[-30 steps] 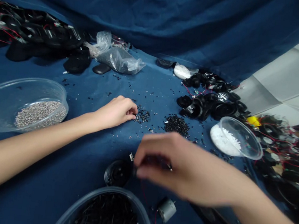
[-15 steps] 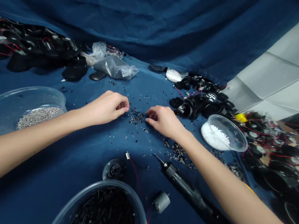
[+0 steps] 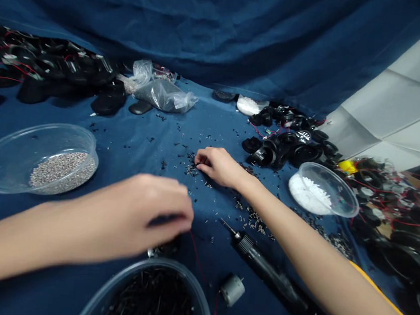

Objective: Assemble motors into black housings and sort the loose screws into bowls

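Note:
My left hand (image 3: 138, 215), smeared by motion, hovers behind the front tub (image 3: 167, 264) of dark screw-like pieces. Its thumb and fingertips meet in a pinch; whatever lies between them is too small or hidden to make out. Farther off, my right hand (image 3: 218, 167) rests low over a scatter of small dark screws (image 3: 190, 169), its fingers curled together at the right edge of the pile. I cannot see what its fingertips hold. A round dark part (image 3: 163, 251) is mostly covered by my left hand.
An electric screwdriver (image 3: 269, 270) lies beneath my right forearm, beside a small motor (image 3: 232, 290). Bowls hold silver pieces (image 3: 60, 171) at left and white pieces (image 3: 310, 194) at right. Plastic bags (image 3: 164, 94) and heaps of black parts (image 3: 290, 146) lie farther back.
My left hand has left the screw pile and come back toward me, close to the front tub. My right hand stays by the pile, shifted slightly left. The view has turned a little.

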The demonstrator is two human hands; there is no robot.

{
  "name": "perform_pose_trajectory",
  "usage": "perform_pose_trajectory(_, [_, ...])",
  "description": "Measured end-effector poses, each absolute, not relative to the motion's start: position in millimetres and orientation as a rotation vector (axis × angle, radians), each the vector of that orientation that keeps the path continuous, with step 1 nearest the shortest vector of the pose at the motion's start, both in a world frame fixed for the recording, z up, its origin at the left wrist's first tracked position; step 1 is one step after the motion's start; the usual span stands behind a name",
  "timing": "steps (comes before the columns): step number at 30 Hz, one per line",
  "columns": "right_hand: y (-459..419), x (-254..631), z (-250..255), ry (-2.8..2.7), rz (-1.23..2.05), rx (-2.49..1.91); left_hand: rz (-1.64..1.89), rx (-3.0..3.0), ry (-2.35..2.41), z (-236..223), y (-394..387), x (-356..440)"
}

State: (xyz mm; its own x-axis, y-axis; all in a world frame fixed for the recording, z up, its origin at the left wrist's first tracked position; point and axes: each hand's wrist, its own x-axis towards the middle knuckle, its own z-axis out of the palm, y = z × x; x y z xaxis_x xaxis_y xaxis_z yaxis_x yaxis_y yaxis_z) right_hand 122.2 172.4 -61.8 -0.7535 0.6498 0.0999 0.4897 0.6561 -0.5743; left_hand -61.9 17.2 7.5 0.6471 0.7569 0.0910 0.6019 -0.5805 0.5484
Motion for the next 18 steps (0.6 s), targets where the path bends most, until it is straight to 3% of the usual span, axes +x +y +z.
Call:
perform_pose_trajectory(5, [170.8, 129.4, -65.7, -2.272, 1.169, -0.970, 0.407, 2.439, 1.487, -26.2, 98.8, -66.4])
perform_pose_trajectory(10, [168.7, 142.6, -62.6, -1.822, 1.675, -1.000, 0.356, 2.466, 1.470, -52.0, 125.1, -58.3])
perform_pose_trajectory(18, [129.1, 162.3, -32.9, -1.160, 2.269, -0.856, 0.194, 2.505, 1.445, -50.6, 141.9, -47.2])
